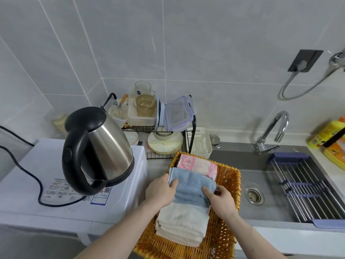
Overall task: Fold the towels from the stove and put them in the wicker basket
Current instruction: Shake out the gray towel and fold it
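Observation:
The wicker basket [228, 186] stands on the counter in front of me. Three folded towels lie in it in a row: a pink patterned towel [197, 165] at the far end, a blue towel [190, 186] in the middle, a cream towel [182, 225] nearest me. My left hand [160, 189] grips the blue towel's left edge, thumb on top. My right hand [221, 200] grips its right edge, fingers curled over the fold. The stove is not in view.
A steel electric kettle [97, 146] with its black cord sits on a white appliance [33, 184] to the left. A dish rack [158, 128] with plates and containers stands behind the basket. To the right lie the sink [261, 184], faucet [274, 131] and a roll-up drying rack [306, 187].

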`<state>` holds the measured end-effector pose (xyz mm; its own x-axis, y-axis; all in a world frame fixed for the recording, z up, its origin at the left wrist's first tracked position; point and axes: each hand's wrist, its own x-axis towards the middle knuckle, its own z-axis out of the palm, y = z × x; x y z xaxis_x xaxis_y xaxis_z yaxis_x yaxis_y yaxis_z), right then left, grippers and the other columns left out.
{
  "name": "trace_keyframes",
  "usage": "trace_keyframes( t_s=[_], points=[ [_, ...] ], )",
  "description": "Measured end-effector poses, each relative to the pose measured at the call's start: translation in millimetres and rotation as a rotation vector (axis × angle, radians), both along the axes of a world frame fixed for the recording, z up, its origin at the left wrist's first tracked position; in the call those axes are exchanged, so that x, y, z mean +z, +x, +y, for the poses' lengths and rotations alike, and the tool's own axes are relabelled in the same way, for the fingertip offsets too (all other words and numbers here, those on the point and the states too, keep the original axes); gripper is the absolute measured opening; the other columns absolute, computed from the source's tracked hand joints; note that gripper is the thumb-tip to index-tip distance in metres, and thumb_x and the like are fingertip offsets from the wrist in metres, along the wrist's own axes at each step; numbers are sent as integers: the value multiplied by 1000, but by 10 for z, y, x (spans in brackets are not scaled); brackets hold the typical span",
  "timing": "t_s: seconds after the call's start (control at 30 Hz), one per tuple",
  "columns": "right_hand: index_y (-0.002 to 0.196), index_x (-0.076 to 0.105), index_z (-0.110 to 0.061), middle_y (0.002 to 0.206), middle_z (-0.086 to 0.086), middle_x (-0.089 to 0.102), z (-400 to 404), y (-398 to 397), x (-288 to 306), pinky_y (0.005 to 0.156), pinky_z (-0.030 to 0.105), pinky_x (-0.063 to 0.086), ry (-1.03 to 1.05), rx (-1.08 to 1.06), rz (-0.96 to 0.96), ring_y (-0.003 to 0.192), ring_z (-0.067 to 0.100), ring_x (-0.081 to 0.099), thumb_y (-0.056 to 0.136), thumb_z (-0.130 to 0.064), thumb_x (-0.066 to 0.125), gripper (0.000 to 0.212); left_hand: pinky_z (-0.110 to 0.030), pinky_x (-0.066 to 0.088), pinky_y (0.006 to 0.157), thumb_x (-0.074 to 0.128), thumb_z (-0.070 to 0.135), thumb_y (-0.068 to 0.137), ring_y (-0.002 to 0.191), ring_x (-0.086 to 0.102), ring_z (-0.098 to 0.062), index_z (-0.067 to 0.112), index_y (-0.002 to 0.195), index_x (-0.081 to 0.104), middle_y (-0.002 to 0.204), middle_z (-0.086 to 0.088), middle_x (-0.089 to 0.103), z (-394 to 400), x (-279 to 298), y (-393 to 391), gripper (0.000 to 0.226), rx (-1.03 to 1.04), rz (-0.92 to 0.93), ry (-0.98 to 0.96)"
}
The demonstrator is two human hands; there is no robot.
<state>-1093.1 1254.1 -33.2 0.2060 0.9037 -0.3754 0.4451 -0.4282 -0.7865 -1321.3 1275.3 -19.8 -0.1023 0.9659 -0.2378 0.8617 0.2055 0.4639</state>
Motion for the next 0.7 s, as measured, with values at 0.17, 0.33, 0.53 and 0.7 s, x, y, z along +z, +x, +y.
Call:
trace_keyframes(
  t_s=[0.17,0.33,0.53,0.7],
  points=[
    [142,44,-17,122,-3,62,-53,-14,-23,90,32,55,-9,-14,-9,103,15,63,83,-60,71,78,-33,51,75,51,55,98,107,64,-23,26,138,42,129,5,56,-96,16,56,51,50,6,110],
    [145,41,-29,143,-6,42,-225,-22,37,110,33,38,409,64,-255,134,13,39,87,-54,71,70,-32,44,104,51,43,97,128,46,-13,32,142,44,141,12,42,-273,-72,73,47,-182,12,450],
    [146,48,-38,158,-13,32,-281,-63,-26,118,35,31,504,343,-498,142,17,30,102,-49,45,46,-34,27,122,37,46,105,150,20,-13,32,153,38,163,10,25,-295,-184,85,50,-354,62,236],
    [157,29,-38,166,-12,19,-306,-42,-92,124,36,22,315,432,-500,151,19,21,103,-52,38,56,-38,14,128,33,48,107,156,4,-14,31,160,22,170,9,9,-267,-149,74,57,-449,101,81]
  ],
)
